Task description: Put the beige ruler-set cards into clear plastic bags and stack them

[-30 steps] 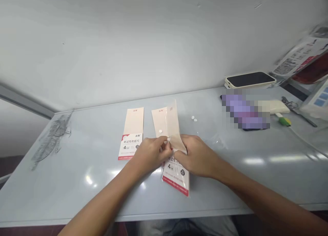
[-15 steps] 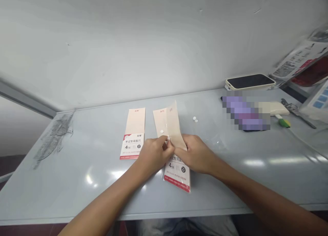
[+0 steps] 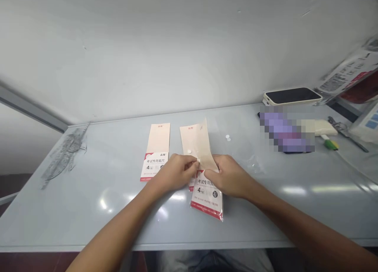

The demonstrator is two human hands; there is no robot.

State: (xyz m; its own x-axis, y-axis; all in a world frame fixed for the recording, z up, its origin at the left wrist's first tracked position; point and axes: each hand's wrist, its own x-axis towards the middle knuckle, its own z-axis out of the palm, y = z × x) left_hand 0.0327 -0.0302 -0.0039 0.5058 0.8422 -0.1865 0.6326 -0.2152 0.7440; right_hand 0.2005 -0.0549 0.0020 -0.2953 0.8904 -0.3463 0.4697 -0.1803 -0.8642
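Observation:
Between the thumb and fingertips of my left hand (image 3: 178,171) is a small white piece (image 3: 199,160), against the left edge of a packet. My right hand (image 3: 232,175) grips that clear-wrapped card packet (image 3: 206,197) from the right, thumb on its front. The packet's cream upper part stands tilted, and its white-and-red printed lower part faces up. Partly under it lies a second cream card (image 3: 187,136) bearing a white round dot (image 3: 189,151). To the left, a similar printed card (image 3: 158,140) lies flat, its lower right corner behind my left hand.
Two white dots (image 3: 227,137) lie right of the packet, near crumpled clear plastic (image 3: 253,163). Further right are a phone (image 3: 292,95), a blurred-out purple item (image 3: 283,132), a cable with a green plug (image 3: 330,144) and a metal tool (image 3: 351,136). Dark scribbled marks (image 3: 66,151) cover the table's left side.
My right thumb has shifted on the packet, and more of its printed front shows. My left fingertips remain at the packet's edge with the white piece. The whole view has shifted slightly.

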